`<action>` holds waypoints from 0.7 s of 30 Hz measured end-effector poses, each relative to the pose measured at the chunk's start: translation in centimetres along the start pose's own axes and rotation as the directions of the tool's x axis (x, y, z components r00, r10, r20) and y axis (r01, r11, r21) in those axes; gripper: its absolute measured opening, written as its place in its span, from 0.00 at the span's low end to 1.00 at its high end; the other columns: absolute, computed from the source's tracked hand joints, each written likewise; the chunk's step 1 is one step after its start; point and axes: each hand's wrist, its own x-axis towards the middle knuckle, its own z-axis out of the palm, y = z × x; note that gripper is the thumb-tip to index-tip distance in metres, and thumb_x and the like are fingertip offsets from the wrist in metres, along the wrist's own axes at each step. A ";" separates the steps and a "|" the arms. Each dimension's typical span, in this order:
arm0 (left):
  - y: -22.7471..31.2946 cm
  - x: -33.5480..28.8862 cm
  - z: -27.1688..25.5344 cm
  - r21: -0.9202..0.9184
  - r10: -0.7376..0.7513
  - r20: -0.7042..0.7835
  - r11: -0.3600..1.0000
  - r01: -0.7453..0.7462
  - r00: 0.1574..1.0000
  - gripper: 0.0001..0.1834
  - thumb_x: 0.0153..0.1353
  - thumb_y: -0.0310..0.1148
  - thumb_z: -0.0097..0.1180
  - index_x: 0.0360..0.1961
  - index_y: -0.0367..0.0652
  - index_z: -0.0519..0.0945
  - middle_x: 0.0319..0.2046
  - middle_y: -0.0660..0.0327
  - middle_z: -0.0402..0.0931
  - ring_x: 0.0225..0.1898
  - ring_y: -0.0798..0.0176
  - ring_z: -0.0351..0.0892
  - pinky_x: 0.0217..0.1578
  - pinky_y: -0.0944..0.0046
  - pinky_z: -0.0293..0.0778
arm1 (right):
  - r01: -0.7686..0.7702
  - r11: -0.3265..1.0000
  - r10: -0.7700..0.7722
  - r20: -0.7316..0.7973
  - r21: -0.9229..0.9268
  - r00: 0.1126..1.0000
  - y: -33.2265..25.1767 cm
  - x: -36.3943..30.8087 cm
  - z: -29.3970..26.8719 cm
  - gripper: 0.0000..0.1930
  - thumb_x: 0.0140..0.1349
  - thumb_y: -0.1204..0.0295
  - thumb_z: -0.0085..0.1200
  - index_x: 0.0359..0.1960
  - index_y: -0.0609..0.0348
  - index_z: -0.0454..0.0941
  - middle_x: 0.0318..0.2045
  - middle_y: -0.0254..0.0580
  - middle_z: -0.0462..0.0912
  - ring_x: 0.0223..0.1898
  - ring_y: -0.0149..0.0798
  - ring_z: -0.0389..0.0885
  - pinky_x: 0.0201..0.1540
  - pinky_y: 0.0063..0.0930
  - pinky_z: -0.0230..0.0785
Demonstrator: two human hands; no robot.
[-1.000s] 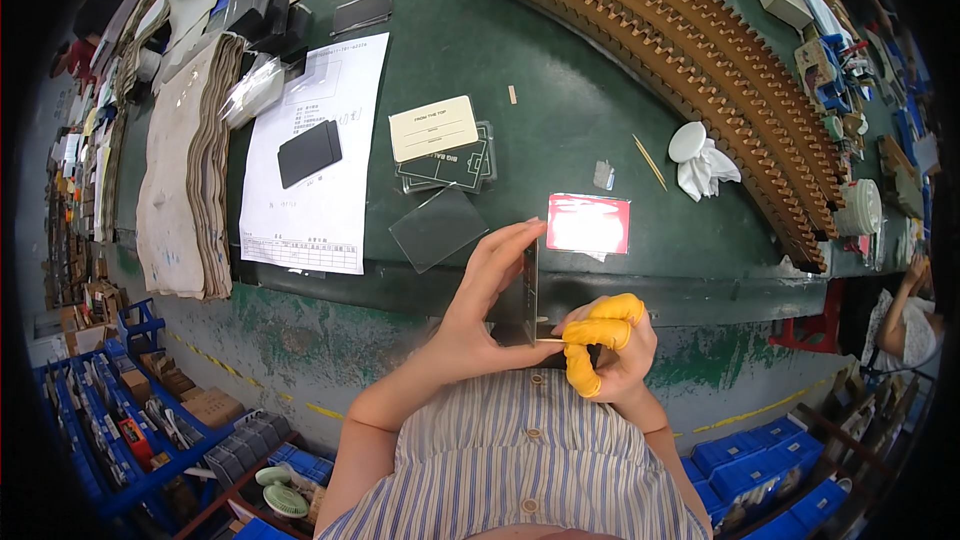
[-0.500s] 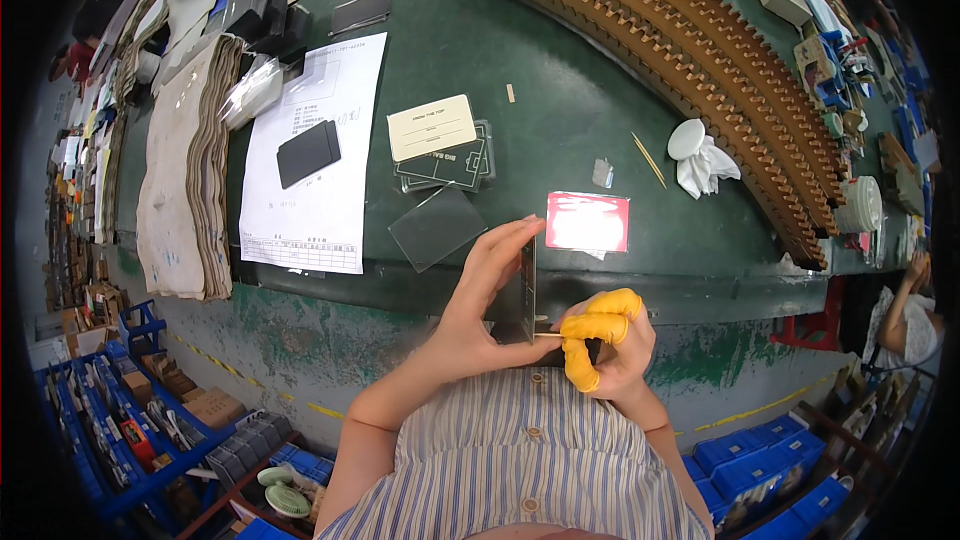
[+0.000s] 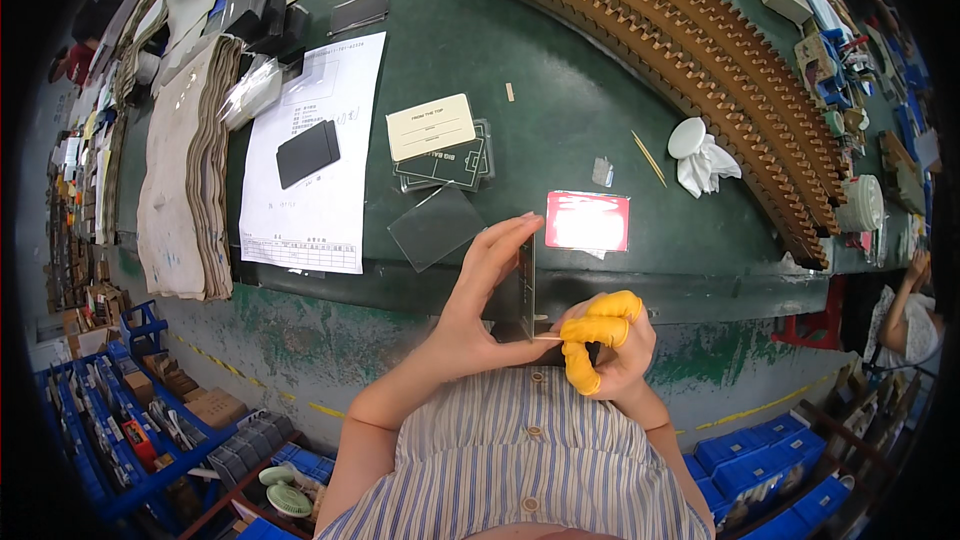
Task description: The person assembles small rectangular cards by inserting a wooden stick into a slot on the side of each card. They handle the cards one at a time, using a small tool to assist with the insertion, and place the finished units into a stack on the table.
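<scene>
My left hand (image 3: 468, 318) grips a thin dark card (image 3: 527, 290) by its opposite edges, fingers at the far end and thumb at the near end. The card stands on edge, so its faces barely show. Yellow finger cots cover several fingertips of my right hand (image 3: 628, 352), which pinches a thin wooden stick (image 3: 548, 337). The stick's tip meets the card's near end beside my left thumb; exact contact is too small to tell. Ahead of my hands lie a clear-edged dark sheet (image 3: 437, 228), a cream card (image 3: 431, 128) on a dark printed stack (image 3: 462, 166), and a shiny pink-edged card (image 3: 588, 222).
The green table (image 3: 560, 50) carries a printed paper (image 3: 330, 210) with dark cards (image 3: 310, 154) on it. Curved slotted wooden racks (image 3: 680, 60) stand at right, near a white cloth (image 3: 708, 168) and two thin sticks (image 3: 649, 159). Stacked cloths (image 3: 185, 170) lie at left.
Both hands stay nearly still around the card. The stick in my right hand has tilted very slightly at the card's near end.
</scene>
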 end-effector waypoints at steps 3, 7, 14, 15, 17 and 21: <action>0.0 0.0 0.1 0.008 0.002 -0.007 1.000 -0.002 1.000 0.52 0.43 0.31 0.74 0.70 0.47 0.60 0.67 0.55 0.54 0.70 0.55 0.55 0.66 0.54 0.60 | -0.029 0.999 0.030 -0.041 0.014 0.999 0.0 -0.2 0.2 0.17 0.41 0.79 0.67 0.36 0.58 0.82 0.34 0.43 0.81 0.34 0.39 0.80 0.37 0.26 0.74; 0.0 -0.1 0.0 0.013 -0.002 -0.011 1.000 0.002 1.000 0.52 0.43 0.31 0.74 0.70 0.47 0.60 0.66 0.55 0.54 0.69 0.55 0.55 0.65 0.54 0.60 | -0.029 1.000 0.029 -0.037 0.000 0.999 0.0 -0.2 0.2 0.17 0.41 0.79 0.67 0.37 0.58 0.82 0.34 0.43 0.81 0.34 0.40 0.80 0.38 0.27 0.75; -0.2 -0.1 0.1 0.021 0.019 -0.016 1.000 -0.019 1.000 0.52 0.43 0.32 0.74 0.70 0.47 0.60 0.67 0.55 0.54 0.69 0.55 0.55 0.65 0.54 0.60 | 0.021 0.999 -0.021 0.004 -0.024 1.000 -0.1 0.1 0.1 0.11 0.49 0.82 0.63 0.36 0.63 0.79 0.35 0.44 0.73 0.32 0.39 0.81 0.35 0.29 0.75; -0.2 -0.2 0.1 0.021 0.025 -0.017 0.999 -0.025 1.000 0.52 0.42 0.32 0.74 0.70 0.47 0.60 0.67 0.55 0.54 0.69 0.55 0.55 0.65 0.54 0.60 | 0.007 1.000 -0.008 -0.010 -0.027 1.000 -0.1 0.1 0.1 0.13 0.46 0.81 0.65 0.36 0.62 0.80 0.35 0.43 0.75 0.33 0.39 0.81 0.36 0.28 0.75; -0.2 -0.2 0.1 0.020 0.019 -0.015 1.000 -0.018 1.000 0.52 0.42 0.31 0.74 0.70 0.47 0.60 0.67 0.55 0.54 0.69 0.55 0.55 0.65 0.54 0.60 | -0.020 0.999 0.019 -0.040 -0.033 0.999 -0.1 -0.1 0.3 0.17 0.41 0.78 0.68 0.37 0.58 0.82 0.34 0.43 0.81 0.34 0.40 0.80 0.38 0.27 0.75; -0.1 -0.2 0.0 0.019 0.010 -0.012 1.000 -0.010 1.000 0.52 0.43 0.31 0.74 0.70 0.47 0.60 0.67 0.55 0.54 0.69 0.55 0.55 0.65 0.55 0.60 | -0.014 0.999 0.013 -0.036 -0.029 0.999 -0.1 -0.2 0.3 0.16 0.41 0.78 0.68 0.36 0.58 0.82 0.34 0.42 0.81 0.34 0.39 0.80 0.38 0.26 0.74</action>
